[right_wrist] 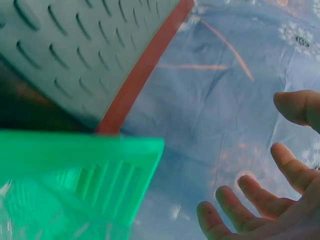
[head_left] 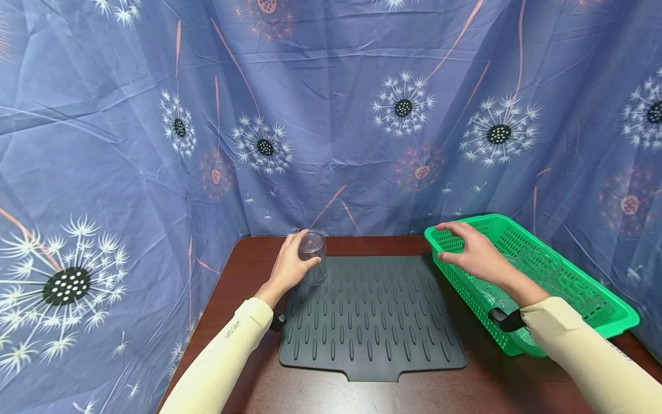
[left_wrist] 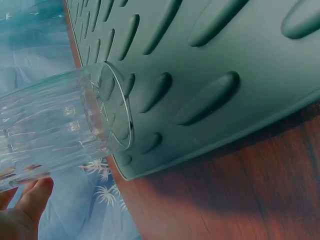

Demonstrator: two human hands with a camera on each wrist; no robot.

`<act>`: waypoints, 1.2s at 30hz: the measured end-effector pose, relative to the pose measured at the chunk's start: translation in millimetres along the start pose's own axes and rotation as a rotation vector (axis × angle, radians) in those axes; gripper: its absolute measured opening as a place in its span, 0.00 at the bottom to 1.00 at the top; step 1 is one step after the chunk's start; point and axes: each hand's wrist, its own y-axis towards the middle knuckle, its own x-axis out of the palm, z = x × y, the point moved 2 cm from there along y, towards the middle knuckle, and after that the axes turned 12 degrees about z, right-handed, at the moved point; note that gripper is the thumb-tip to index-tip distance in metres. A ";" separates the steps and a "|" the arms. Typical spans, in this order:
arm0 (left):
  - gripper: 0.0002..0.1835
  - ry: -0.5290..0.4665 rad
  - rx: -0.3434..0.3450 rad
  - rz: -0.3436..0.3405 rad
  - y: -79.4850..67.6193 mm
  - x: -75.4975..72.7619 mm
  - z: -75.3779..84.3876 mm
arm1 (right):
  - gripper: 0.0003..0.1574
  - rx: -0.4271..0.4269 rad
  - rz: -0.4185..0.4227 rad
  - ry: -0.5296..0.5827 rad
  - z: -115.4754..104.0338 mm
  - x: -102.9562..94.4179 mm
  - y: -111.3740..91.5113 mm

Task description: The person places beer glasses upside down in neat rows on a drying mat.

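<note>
My left hand (head_left: 289, 264) grips a clear drinking glass (head_left: 313, 261) between thumb and fingers. The glass stands at the back left corner of a dark grey drying mat (head_left: 372, 322). In the left wrist view the wide rim of the glass (left_wrist: 55, 125) faces down at the ridged mat, and fingertips (left_wrist: 37, 197) touch its side. Whether the rim bears fully on the mat I cannot tell. My right hand (head_left: 478, 256) hovers over the left part of a green basket (head_left: 584, 267), thumb and fingers spread with nothing between them, as the right wrist view also shows.
Several clear glasses (head_left: 540, 261) lie inside the basket, partly behind the right forearm. Basket and mat sit on a brown wooden table (head_left: 310, 394). A blue curtain with dandelion prints (head_left: 331, 144) hangs behind the table and along its left side.
</note>
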 end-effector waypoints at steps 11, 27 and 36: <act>0.45 -0.040 0.024 0.021 1.4 1.4 -1.4 | 0.40 -0.016 -0.027 -0.120 27.4 -22.8 -1.4; 0.46 -0.066 0.003 -0.026 1.5 4.9 1.2 | 0.47 -0.054 -0.111 -0.260 67.3 -32.4 -11.6; 0.47 -0.077 0.026 0.000 -2.1 4.7 1.6 | 0.46 -0.028 -0.184 -0.255 76.3 -34.9 -18.6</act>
